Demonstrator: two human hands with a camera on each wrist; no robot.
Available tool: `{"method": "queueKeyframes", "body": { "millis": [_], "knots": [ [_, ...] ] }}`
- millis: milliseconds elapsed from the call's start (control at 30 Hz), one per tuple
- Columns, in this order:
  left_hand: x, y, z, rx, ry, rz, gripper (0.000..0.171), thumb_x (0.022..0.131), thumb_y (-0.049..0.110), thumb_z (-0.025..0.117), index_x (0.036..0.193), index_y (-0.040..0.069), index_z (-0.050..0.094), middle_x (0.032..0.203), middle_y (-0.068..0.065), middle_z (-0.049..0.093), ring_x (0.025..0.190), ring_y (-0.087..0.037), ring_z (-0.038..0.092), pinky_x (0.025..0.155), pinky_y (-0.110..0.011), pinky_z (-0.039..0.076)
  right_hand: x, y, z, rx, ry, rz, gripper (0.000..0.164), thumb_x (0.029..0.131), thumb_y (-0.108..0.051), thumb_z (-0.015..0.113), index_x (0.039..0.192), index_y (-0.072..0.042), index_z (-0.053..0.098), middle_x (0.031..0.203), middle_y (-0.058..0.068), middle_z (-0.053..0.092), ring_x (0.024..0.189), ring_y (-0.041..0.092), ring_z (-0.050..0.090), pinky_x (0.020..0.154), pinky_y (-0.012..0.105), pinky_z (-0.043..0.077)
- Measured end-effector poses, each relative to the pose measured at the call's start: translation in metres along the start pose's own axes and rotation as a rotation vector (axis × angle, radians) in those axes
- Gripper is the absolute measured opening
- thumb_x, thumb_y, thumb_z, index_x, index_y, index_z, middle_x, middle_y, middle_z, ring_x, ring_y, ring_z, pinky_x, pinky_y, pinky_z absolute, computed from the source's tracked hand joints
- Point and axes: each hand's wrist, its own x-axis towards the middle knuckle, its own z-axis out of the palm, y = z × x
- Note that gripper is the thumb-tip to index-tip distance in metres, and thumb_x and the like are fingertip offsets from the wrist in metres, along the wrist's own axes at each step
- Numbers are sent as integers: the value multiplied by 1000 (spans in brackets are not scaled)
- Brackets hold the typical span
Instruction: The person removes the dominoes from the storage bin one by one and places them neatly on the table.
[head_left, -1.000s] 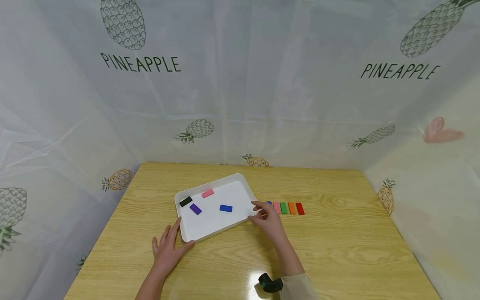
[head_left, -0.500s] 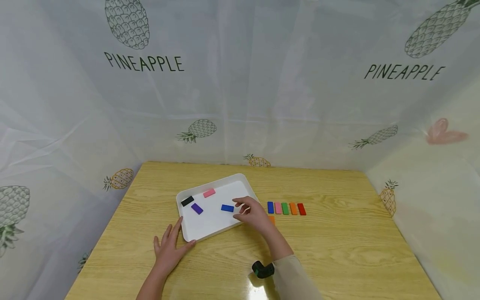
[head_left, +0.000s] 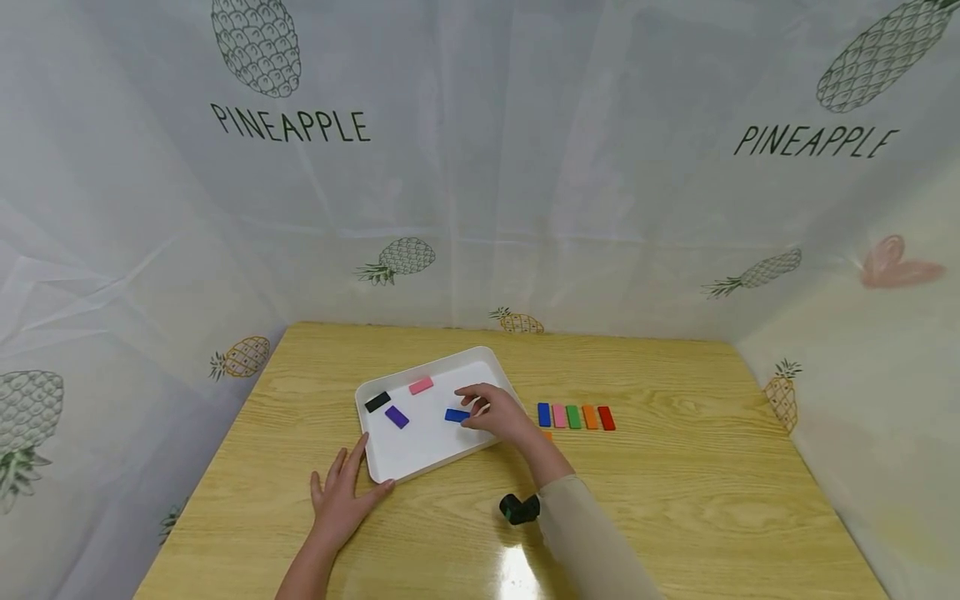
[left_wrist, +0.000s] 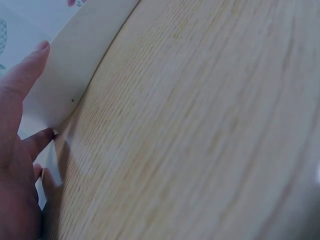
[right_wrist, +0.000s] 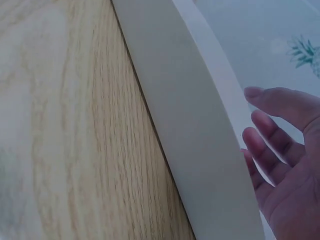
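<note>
A white tray lies slanted on the table, holding a black block, a purple block, a pink block and a blue block. My left hand is spread at the tray's near left corner, thumb and index finger touching its outer sides. Over the tray's right part, my right hand holds thumb and index finger apart at the blue block, covering its right end. In the right wrist view, the tray wall hides the blocks and nothing shows between my fingers.
Right of the tray, a row stands on the wooden table: blue, pink, green, orange and red blocks. Another orange block shows partly behind my right wrist. A printed curtain surrounds the table.
My right hand has moved left from beside the row, over the tray's rim, to the blue block in the tray. My left hand has stayed at the tray's corner.
</note>
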Motion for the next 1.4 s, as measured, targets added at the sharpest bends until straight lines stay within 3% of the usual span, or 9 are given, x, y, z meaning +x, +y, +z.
{"method": "queueKeyframes", "body": {
  "millis": [233, 533, 1167, 1400],
  "knots": [
    [1, -1, 2, 6, 2, 3, 91, 83, 51, 71, 155, 17, 25, 151, -23, 34, 142, -45, 15, 105, -67, -13, 15, 9, -2, -38, -54, -2, 45, 82, -8, 79, 125, -10, 66, 105, 0, 64, 92, 17, 57, 80, 30, 50],
    [1, 0, 0, 1, 11, 7, 91, 83, 51, 70, 155, 18, 25, 151, -23, 35, 142, -44, 14, 105, -67, -12, 29, 16, -1, -99, -124, 64, 43, 80, -9, 81, 121, -13, 68, 100, -3, 62, 92, 17, 55, 86, 29, 49],
    [1, 1, 1, 13, 3, 3, 91, 84, 51, 70, 155, 17, 25, 152, -24, 33, 142, -45, 14, 106, -67, -13, 27, 22, 6, -152, -153, 88, 44, 79, -7, 81, 120, -19, 68, 93, -2, 59, 91, 17, 51, 80, 28, 46],
    [-1, 2, 1, 8, -2, -4, 92, 84, 51, 70, 155, 17, 24, 153, -24, 32, 142, -45, 14, 106, -67, -13, 27, 22, 10, -175, -150, 77, 47, 77, -9, 84, 120, -14, 68, 88, -3, 58, 86, 16, 51, 75, 27, 44]
  ]
}}
